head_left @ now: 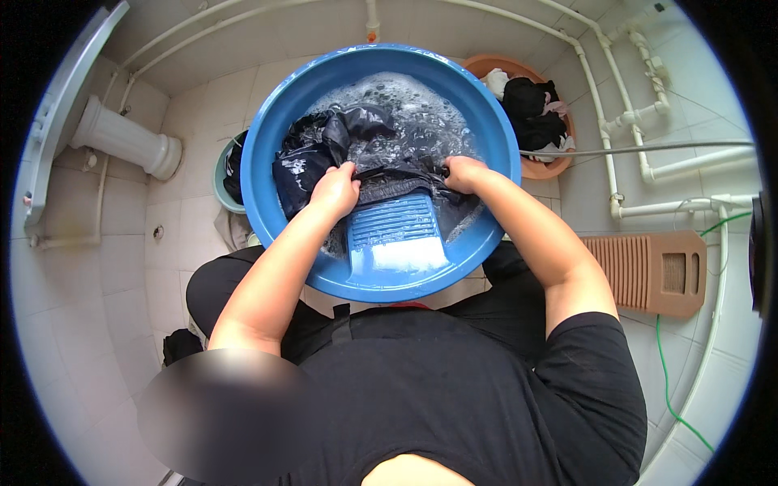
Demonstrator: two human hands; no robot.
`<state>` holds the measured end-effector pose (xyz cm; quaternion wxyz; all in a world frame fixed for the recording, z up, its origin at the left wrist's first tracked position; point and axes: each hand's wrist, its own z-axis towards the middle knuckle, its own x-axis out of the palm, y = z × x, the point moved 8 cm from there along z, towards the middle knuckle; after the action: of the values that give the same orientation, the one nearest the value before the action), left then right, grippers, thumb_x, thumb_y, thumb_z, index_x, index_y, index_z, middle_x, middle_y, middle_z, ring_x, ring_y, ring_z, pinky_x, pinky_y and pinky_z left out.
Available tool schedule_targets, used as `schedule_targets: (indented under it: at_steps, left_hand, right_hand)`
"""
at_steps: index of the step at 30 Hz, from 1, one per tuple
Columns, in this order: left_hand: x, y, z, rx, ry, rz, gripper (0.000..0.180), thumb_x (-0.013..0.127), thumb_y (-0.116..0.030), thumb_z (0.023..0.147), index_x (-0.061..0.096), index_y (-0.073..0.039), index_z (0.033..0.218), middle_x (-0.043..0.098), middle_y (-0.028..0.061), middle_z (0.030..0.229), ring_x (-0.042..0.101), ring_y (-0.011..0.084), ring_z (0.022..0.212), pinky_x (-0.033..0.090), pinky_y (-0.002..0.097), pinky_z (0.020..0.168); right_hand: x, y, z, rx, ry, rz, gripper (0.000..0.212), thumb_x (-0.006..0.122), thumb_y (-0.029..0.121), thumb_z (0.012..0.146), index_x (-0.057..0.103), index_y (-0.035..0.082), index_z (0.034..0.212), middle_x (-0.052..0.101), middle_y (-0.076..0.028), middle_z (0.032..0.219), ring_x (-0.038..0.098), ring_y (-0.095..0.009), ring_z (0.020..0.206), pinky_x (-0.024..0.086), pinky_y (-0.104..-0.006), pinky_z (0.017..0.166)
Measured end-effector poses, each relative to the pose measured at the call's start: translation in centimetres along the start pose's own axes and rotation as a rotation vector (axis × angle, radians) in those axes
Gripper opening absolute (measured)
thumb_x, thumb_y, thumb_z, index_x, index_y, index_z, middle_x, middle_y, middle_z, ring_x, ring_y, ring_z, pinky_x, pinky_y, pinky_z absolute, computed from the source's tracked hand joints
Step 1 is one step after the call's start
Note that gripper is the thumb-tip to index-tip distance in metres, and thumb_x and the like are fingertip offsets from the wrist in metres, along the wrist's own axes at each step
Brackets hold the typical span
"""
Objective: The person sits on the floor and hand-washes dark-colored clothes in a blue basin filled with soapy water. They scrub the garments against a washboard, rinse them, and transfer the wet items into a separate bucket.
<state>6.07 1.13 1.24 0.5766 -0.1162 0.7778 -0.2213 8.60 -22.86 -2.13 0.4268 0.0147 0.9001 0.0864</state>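
Observation:
A big round blue washtub (pixel 261 190) stands before me, with foamy water (pixel 405 101) in it. Dark wet clothing (pixel 304 166) lies bunched in the water, mostly on the left side. My left hand (pixel 336 190) is closed on the garment's edge, and my right hand (pixel 463 173) grips the same edge farther right. Between them a dark gathered band (pixel 387 188) is stretched across the top of the tub's built-in ribbed washboard (pixel 395 223). The lower part of the garment is hidden under water and foam.
An orange-brown basin (pixel 541 166) with dark and light clothes sits at the back right. Left of the tub, a smaller teal basin (pixel 224 185) holds dark cloth. A brown washboard (pixel 648 274) lies at my right. White pipes (pixel 612 174) and a grey hose (pixel 632 150) run along the right.

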Motion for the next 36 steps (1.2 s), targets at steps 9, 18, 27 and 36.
schedule_targets:
  at_steps: [9, 18, 27, 36]
  left_hand:
    - [-5.9, -2.8, -5.3, 0.161, 0.137, 0.331, 0.036, 0.071, -0.032, 0.069, 0.065, -0.006, 0.094, 0.060, 0.0146, 0.100, 0.058, 0.0309, 0.093, 0.046, 0.0369, 0.080]
    - [-13.2, -5.0, -8.0, 0.359, -0.439, -0.040, 0.015, 0.060, -0.012, 0.080, 0.062, -0.005, 0.093, 0.061, 0.0117, 0.096, 0.058, 0.0299, 0.090, 0.047, 0.0346, 0.078]
    - [-11.4, -4.9, -9.6, 0.221, 0.100, 0.573, 0.041, 0.076, -0.028, 0.061, 0.063, -0.007, 0.094, 0.060, 0.0086, 0.091, 0.059, 0.0267, 0.089, 0.048, 0.0360, 0.077]
    - [-16.3, -16.1, -9.3, 0.809, -0.376, -0.139, 0.021, 0.070, -0.001, 0.062, 0.060, -0.005, 0.081, 0.037, 0.0175, 0.136, 0.041, 0.0351, 0.120, 0.036, 0.0348, 0.097]
  right_hand:
    - [-0.9, -1.3, -2.3, -0.154, -0.035, 0.738, 0.043, 0.072, 0.038, 0.065, 0.053, 0.008, 0.089, 0.052, -0.005, 0.070, 0.053, -0.020, 0.066, 0.047, -0.0350, 0.059]
    - [-0.1, 1.2, -7.3, -0.090, -0.159, 0.034, 0.044, 0.067, 0.021, 0.069, 0.056, 0.012, 0.111, 0.059, -0.012, 0.111, 0.055, -0.029, 0.105, 0.045, -0.0380, 0.086]
    - [-10.0, -2.4, -11.7, 0.063, -0.445, 0.390, 0.027, 0.053, 0.018, 0.075, 0.055, 0.002, 0.097, 0.063, -0.015, 0.076, 0.065, -0.026, 0.062, 0.053, -0.0359, 0.056]
    - [-15.5, 11.0, -19.2, -0.737, -0.338, 1.105, 0.025, 0.052, 0.017, 0.085, 0.053, 0.001, 0.104, 0.059, -0.007, 0.091, 0.058, -0.012, 0.079, 0.045, -0.0254, 0.075]
